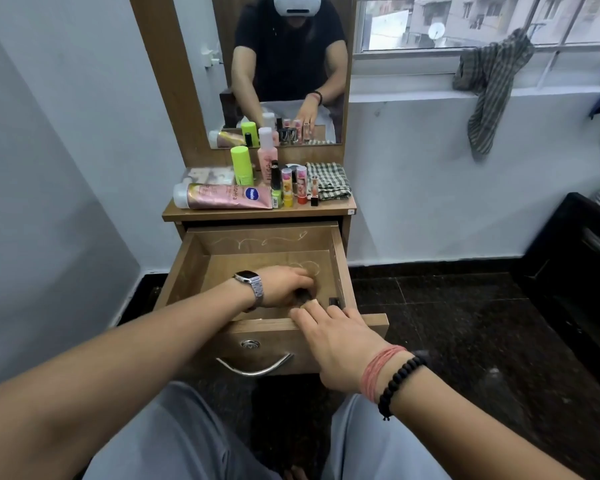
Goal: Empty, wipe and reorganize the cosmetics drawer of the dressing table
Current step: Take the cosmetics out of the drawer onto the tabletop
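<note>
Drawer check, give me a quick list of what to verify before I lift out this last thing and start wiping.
1. Drawer pulled fully open: ok, its floor and back wall are in view.
2. Left hand has the small dark item: cannot tell, the fingers curl over it but the grip is hidden.
3. Right hand steadies the drawer front: ok, its fingers rest on the front edge.
4. Rest of the drawer is empty: ok as far as shows; the near corner is hidden by the hands.
5. Wiping cloth within reach: ok, folded on the tabletop.
6. Room on the tabletop for one more item: not ok, it is crowded.
</note>
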